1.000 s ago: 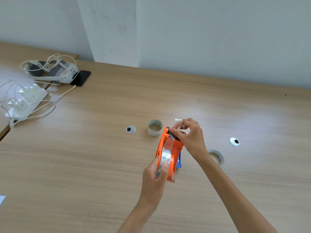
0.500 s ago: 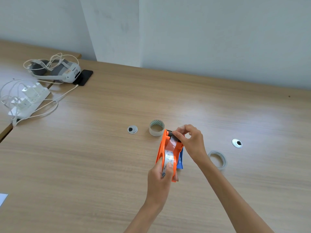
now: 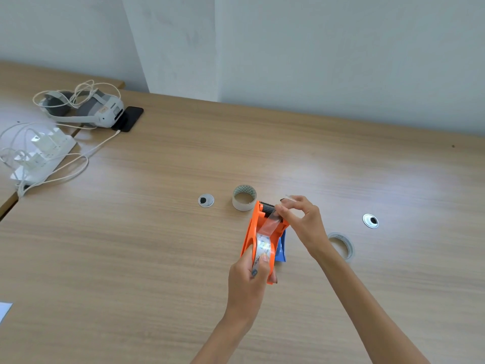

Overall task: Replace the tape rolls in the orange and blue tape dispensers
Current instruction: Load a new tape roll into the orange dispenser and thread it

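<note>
At the far left, a white power strip point(image 3: 44, 156) with plugged chargers and looped white cables is seen on the wooden table point(image 3: 131, 245), and behind it a grey-and-white headset point(image 3: 86, 109) is laid against a black phone point(image 3: 132, 118). Towards the middle, a small round metal disc point(image 3: 206, 200) is set in the tabletop, and just beside it a beige tape roll point(image 3: 244, 197) is stood on its flat side, close to the front end of the orange dispenser point(image 3: 251, 229). The orange dispenser is held above the table, tilted, with its toothed cutter pointed away from the person. Its rear end is gripped by the left hand point(image 3: 249, 279), fingers curled round the body and the thumb laid on the clear tape roll point(image 3: 263, 248) seated inside. A strip of tape point(image 3: 270, 225) is drawn from this roll up to the cutter, where its free end is pinched by the right hand point(image 3: 304, 224) between thumb and fingertips. The hands are kept apart, one at each end of the dispenser. The blue dispenser point(image 3: 281, 249) is partly hidden behind the orange one, lying on the table. Further right, a clear tape roll lying flat point(image 3: 341, 245) is seen beside the right wrist, and a second metal disc point(image 3: 370, 221) is set beyond it.
</note>
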`<state>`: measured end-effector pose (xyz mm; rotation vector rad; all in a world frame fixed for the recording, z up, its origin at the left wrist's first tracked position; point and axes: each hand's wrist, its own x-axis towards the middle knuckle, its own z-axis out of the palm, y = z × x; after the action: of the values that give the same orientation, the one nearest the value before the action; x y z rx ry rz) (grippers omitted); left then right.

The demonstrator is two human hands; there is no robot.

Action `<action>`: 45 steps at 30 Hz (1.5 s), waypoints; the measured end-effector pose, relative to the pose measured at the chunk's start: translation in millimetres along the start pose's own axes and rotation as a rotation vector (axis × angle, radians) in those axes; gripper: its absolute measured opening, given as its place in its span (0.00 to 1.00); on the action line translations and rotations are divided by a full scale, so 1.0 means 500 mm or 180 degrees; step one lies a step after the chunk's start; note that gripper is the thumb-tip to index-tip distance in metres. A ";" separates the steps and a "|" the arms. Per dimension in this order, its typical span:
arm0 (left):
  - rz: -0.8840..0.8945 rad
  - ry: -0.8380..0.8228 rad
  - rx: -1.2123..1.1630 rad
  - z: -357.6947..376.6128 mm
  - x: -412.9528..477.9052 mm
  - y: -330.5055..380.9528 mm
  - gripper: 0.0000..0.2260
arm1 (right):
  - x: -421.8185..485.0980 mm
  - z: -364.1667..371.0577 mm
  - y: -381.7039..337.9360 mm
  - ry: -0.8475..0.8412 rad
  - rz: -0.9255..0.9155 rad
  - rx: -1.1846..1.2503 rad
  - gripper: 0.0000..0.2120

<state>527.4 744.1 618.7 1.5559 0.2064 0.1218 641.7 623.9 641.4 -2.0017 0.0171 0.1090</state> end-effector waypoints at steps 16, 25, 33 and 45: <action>-0.0211 -0.0065 -0.0058 0.027 -0.013 -0.014 0.15 | 0.011 0.025 0.017 0.0350 -0.0536 -0.0494 0.08; -0.0009 -0.0204 -0.0004 0.010 -0.022 -0.011 0.12 | 0.045 -0.009 -0.013 -0.0658 0.0652 0.1098 0.04; 0.0132 -0.0275 -0.0113 -0.013 -0.020 0.000 0.17 | 0.096 -0.021 -0.032 -0.1555 0.1618 0.1423 0.07; -0.0065 -0.0010 -0.0098 -0.034 0.016 -0.013 0.16 | 0.147 0.065 0.023 -0.1942 0.2025 0.2200 0.11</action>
<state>531.5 762.2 611.9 1.5230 0.2169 0.1058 711.7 651.4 611.2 -1.1516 0.2635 0.9776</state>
